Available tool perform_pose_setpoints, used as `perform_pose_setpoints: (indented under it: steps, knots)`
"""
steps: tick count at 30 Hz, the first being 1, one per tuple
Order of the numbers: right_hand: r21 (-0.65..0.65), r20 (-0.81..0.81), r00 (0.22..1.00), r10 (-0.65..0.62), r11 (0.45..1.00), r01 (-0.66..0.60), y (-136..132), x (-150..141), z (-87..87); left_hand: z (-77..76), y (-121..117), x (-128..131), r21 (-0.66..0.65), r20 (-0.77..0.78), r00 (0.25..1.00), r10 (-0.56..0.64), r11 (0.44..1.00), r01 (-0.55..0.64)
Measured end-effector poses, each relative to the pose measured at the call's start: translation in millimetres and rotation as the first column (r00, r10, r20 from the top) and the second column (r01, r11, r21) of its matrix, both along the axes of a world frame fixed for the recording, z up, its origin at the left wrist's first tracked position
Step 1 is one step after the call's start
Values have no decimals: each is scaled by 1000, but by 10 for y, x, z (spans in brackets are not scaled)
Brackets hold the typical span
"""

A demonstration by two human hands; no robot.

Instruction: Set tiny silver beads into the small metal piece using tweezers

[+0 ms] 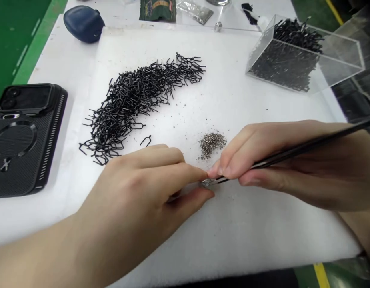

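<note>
Where the head camera looks down on a white foam sheet (251, 244), the entries run as follows.

Right hand (287, 164): enters from the right, thumb and fingers closed around black tweezers (305, 146).

Tweezers: long axis slants from far right down to near left, with the tips pointing left toward the left hand's fingertips.

Silver bit (206, 183): tiny and glinting, at the tweezers' tips, between the two hands near the middle of the foam. Its exact shape is too small to tell. The tips look closed on it, though this cannot be confirmed at this size.

Left hand (137, 192): enters from near left, thumb and forefinger curled to either side of the silver bit. Whether they grip it or only sit just beside it cannot be told.

Relation: the left fingertips lie directly at the silver bit, while the right fingers sit a little back along the tweezers.

Surroundings: silver grains (212, 145) in a small heap just beyond the hands; a single black wire clip (145, 141) just beyond the left hand; a long heap of black wire clips (137, 104) farther off, left of centre; a clear acrylic box (351, 56) at far right, holding more clips; a black phone (25, 136) at left; a navy pouch (83, 24) at far left.
</note>
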State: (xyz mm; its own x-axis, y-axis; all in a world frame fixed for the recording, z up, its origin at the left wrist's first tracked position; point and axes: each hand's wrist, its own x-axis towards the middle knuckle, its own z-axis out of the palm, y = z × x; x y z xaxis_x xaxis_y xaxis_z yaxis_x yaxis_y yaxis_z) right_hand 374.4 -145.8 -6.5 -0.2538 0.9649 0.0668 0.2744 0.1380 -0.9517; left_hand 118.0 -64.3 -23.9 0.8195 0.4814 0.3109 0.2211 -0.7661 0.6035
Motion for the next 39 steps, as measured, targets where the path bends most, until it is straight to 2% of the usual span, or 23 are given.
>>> perform_pose_setpoints:
  steps: [4, 8, 12, 17, 20, 29, 31, 37, 39]
  knots:
    - [12, -2, 1000, 20, 1000, -20, 27, -29, 7, 39, 4, -3, -8, -88, 996, -17, 1000, 16]
    - [10, -25, 999, 26, 1000, -26, 30, -33, 13, 70, 17, 13, 29, -21, 1000, -5, 1000, 5]
    - [41, -28, 999, 32, 999, -31, 20, -4, -11, 84, 20, 19, 10, -99, 995, -16, 1000, 17]
    - [79, -28, 998, 53, 996, -51, 16, 28, -49, 11, 14, 26, 12, -24, 1000, 6, 1000, -6]
    - [102, -16, 998, 68, 993, -66, 27, 27, -51, -18, 17, 38, 12, -32, 999, 2, 1000, -2]
    - [118, -8, 996, 87, 989, -86, 30, 33, -78, 70, 26, 15, 10, -50, 999, -6, 1000, 7]
    - [115, -4, 997, 75, 991, -74, 23, 40, -79, 67, 28, -9, 3, -84, 996, -5, 1000, 5]
    - [124, 36, 996, 84, 988, -88, 23, 62, -66, 29, 28, -6, 25, 2, 1000, -10, 1000, 10]
    - [121, 51, 996, 77, 989, -83, 25, 48, -63, 39, 32, 24, 11, -57, 998, -17, 1000, 18]
